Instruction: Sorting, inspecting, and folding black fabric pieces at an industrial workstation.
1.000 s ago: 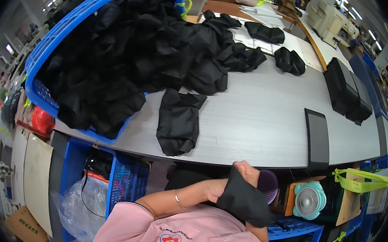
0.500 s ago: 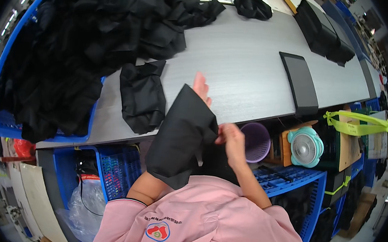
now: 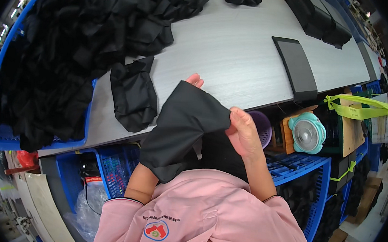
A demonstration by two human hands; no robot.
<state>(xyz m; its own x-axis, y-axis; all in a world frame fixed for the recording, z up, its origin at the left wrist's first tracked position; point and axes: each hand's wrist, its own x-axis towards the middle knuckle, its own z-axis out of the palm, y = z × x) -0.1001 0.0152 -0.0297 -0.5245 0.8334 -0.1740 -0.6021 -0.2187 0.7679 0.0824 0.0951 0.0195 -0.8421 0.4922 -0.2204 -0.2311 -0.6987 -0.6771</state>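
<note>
A black fabric tube (image 3: 179, 126) is pulled over my left forearm, hiding the forearm's middle and most of the hand. Only the outstretched fingertips of my left hand (image 3: 195, 80) show past its far edge. My right hand (image 3: 244, 132) pinches the tube's right edge between thumb and fingers, drawing the cloth out into a point. To the left on the grey table (image 3: 228, 45) lies another folded black fabric piece (image 3: 134, 95). Beyond that, a large heap of black cloth pieces (image 3: 80, 51) fills a blue basket (image 3: 44, 145) and spills onto the table.
Flat black stacked pieces (image 3: 316, 16) rest at the far right, with a single dark panel (image 3: 295, 67) nearer. Below the table's edge are a purple basket (image 3: 261, 127), a turquoise fan (image 3: 307, 133) and a blue crate (image 3: 309, 170). Another blue basket (image 3: 113, 169) stands at lower left.
My right hand has moved slightly right and turned, stretching the tube's edge outward. Less of my left fingers shows past the fabric. The view has shifted a little.
</note>
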